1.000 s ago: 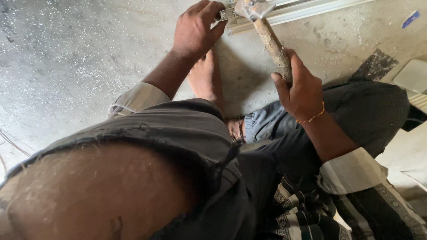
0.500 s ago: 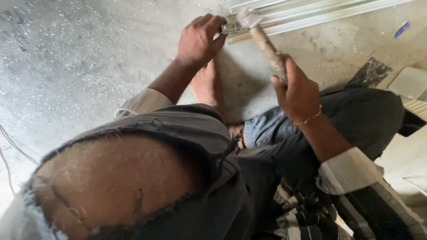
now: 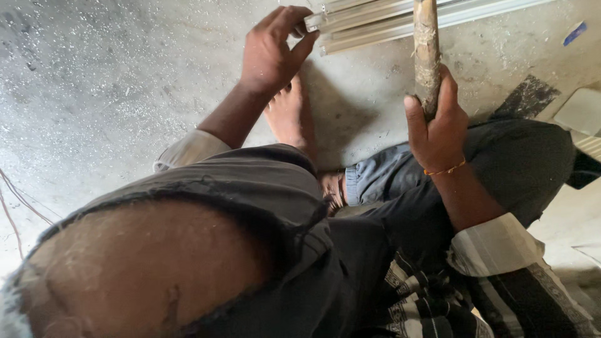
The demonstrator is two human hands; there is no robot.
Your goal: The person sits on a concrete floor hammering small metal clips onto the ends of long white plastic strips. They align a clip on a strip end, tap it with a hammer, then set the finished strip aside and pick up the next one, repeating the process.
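I sit on a concrete floor with my knees up and a bare foot point(image 3: 291, 119) below the work. My left hand point(image 3: 270, 53) grips the near end of a bundle of pale metal profiles point(image 3: 400, 19) that lie along the top of the view. My right hand point(image 3: 436, 128) is closed around the lower end of a rough wooden handle point(image 3: 426, 50), which stands almost upright and runs out of the frame at the top, over the profiles. The head of the tool is out of view.
Metal filings dust the grey floor point(image 3: 113, 81) at left. Thin wires point(image 3: 12, 213) trail along the left edge. A dark patch point(image 3: 526, 97), a pale flat panel point(image 3: 582, 116) and a small blue scrap point(image 3: 575, 32) lie at right.
The wooden handle has swung from a slant to nearly upright, and its head has gone out of the top of the frame. The left hand stays on the profiles' end.
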